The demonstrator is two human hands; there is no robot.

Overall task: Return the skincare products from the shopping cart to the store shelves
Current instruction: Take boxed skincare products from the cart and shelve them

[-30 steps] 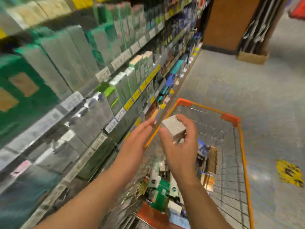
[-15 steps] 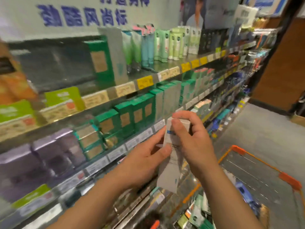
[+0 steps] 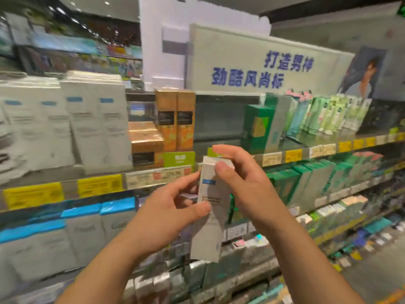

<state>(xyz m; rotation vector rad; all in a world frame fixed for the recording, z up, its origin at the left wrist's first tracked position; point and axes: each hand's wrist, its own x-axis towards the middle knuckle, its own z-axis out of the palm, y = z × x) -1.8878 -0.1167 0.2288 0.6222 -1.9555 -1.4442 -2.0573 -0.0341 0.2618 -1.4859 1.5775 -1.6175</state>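
A tall white skincare box [image 3: 209, 229] with a small blue label near its top stands upright in front of me, held in both hands. My left hand [image 3: 168, 212] holds its middle from the left, thumb across the front face. My right hand [image 3: 243, 183] pinches its top end, thumb on the front and fingers over the top flap. The box is at the height of the upper shelf edge [image 3: 140, 179]. On that shelf stand white boxes [image 3: 96, 126] with the same blue label at the left. The shopping cart is out of view.
Orange boxes [image 3: 175, 119] stand on the upper shelf, then an empty gap [image 3: 219, 119], then green boxes [image 3: 257, 126] and pale green tubes [image 3: 324, 115]. White boxes with blue tops [image 3: 87, 229] fill the shelf below. A white sign with blue characters [image 3: 260, 71] tops the unit.
The view has swung up from the cart to the shelves. My right hand brought the white box up from the cart and my left hand has taken hold of its middle.
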